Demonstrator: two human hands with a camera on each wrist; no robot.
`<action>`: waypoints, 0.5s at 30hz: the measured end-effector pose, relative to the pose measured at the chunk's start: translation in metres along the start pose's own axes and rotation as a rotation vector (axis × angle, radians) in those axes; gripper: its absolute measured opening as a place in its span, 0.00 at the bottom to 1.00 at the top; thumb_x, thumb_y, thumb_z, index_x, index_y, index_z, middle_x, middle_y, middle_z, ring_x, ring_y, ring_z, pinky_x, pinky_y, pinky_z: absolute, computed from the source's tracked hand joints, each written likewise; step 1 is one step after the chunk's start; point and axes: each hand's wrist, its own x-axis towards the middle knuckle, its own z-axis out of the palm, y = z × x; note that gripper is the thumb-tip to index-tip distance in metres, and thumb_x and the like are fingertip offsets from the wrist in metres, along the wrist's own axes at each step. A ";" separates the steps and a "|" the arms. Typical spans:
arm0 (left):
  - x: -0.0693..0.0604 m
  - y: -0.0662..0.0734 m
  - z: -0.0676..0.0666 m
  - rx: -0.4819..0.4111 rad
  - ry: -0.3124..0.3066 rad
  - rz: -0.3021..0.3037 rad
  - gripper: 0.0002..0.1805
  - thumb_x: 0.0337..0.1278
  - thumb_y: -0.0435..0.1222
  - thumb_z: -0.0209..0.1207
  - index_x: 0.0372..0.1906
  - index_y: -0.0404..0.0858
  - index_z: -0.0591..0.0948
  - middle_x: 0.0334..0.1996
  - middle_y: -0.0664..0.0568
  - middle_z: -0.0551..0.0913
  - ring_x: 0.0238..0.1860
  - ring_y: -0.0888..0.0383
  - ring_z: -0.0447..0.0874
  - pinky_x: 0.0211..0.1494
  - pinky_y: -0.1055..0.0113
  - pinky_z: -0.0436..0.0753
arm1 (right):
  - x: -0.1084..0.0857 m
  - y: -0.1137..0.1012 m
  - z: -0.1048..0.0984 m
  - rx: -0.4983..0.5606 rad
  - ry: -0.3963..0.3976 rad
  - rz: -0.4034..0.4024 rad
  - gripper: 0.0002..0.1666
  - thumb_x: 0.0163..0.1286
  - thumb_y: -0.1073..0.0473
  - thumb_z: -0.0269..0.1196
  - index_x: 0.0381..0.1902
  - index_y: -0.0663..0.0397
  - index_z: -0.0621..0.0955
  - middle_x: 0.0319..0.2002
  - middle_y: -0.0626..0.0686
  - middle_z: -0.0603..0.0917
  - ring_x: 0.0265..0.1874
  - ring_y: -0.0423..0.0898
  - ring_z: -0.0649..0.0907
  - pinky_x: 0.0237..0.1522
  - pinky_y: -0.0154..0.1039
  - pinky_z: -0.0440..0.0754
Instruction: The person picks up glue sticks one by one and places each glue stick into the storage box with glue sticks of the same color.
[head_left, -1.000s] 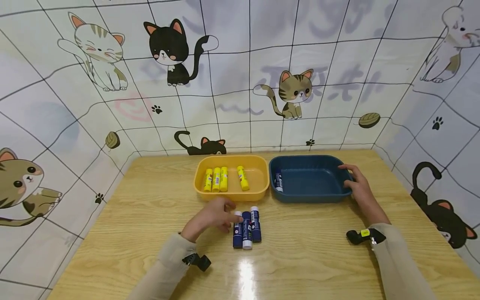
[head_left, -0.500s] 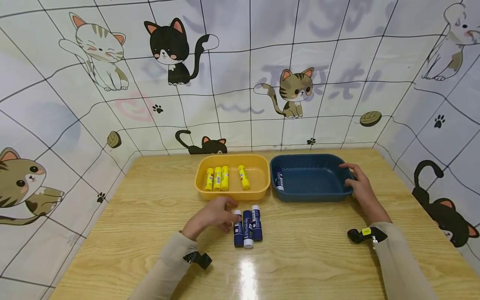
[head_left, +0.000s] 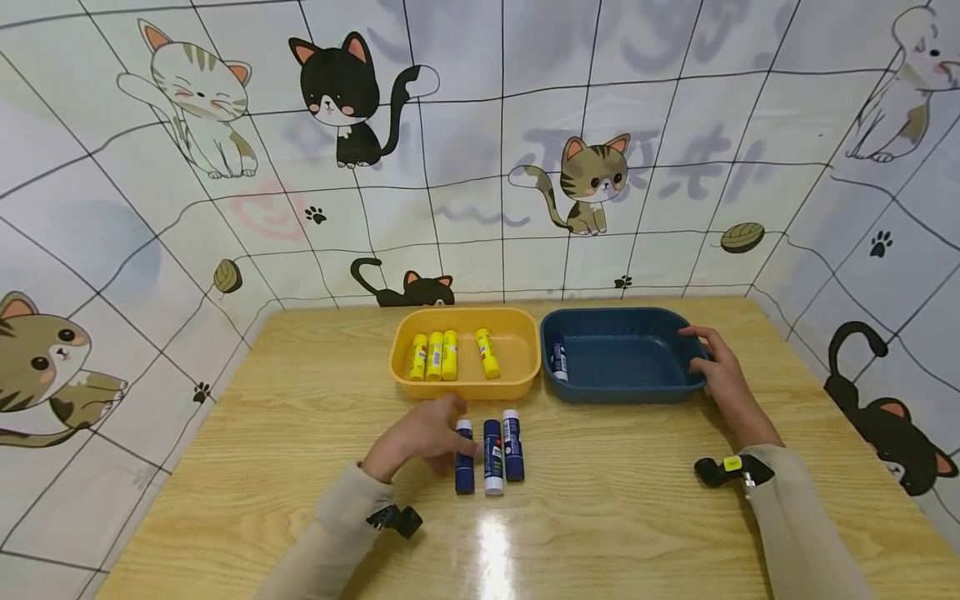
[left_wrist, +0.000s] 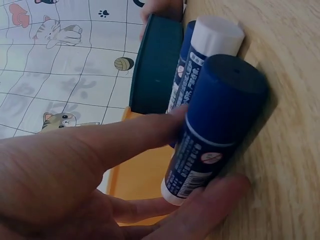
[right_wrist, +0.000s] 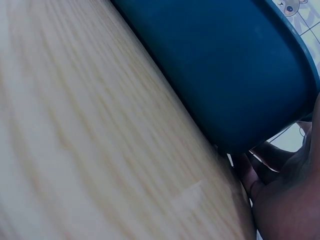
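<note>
In the head view the left hand has thumb and fingers around the leftmost blue glue stick, which lies on the table slightly apart from two more blue sticks. The left wrist view shows that stick between the thumb and the fingers of the left hand. At the right end of the dark blue tray, the right hand holds the rim, thumb at the near part and fingers beyond. One blue stick lies at the left inside that tray.
A yellow tray stands directly left of the blue tray, with several yellow glue sticks in it. Both stand toward the back of the wooden table, before a wall covering printed with cats.
The leftmost blue stick has shifted left, away from the middle one, with the left thumb and fingers now around it. The right hand stays on the blue tray's rim.
</note>
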 end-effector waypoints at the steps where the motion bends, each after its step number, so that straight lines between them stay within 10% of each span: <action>1: 0.000 0.000 0.001 0.005 -0.001 -0.003 0.44 0.54 0.43 0.76 0.71 0.35 0.68 0.45 0.40 0.83 0.25 0.52 0.89 0.28 0.60 0.90 | 0.000 0.000 0.000 0.005 -0.001 0.003 0.36 0.69 0.72 0.47 0.75 0.51 0.66 0.77 0.74 0.58 0.61 0.61 0.67 0.34 0.30 0.69; 10: 0.002 0.000 0.000 -0.004 -0.003 -0.004 0.30 0.57 0.36 0.72 0.60 0.36 0.70 0.39 0.42 0.80 0.26 0.53 0.88 0.28 0.62 0.90 | 0.004 0.001 -0.001 -0.009 0.000 0.013 0.37 0.69 0.73 0.48 0.75 0.49 0.66 0.77 0.73 0.60 0.66 0.63 0.68 0.43 0.23 0.68; 15: 0.002 0.000 -0.002 -0.011 0.023 0.028 0.24 0.57 0.34 0.71 0.54 0.38 0.71 0.37 0.43 0.80 0.28 0.53 0.86 0.28 0.62 0.89 | 0.003 0.003 -0.001 -0.005 -0.002 0.009 0.36 0.70 0.73 0.48 0.75 0.51 0.66 0.76 0.75 0.59 0.56 0.56 0.71 0.28 0.29 0.70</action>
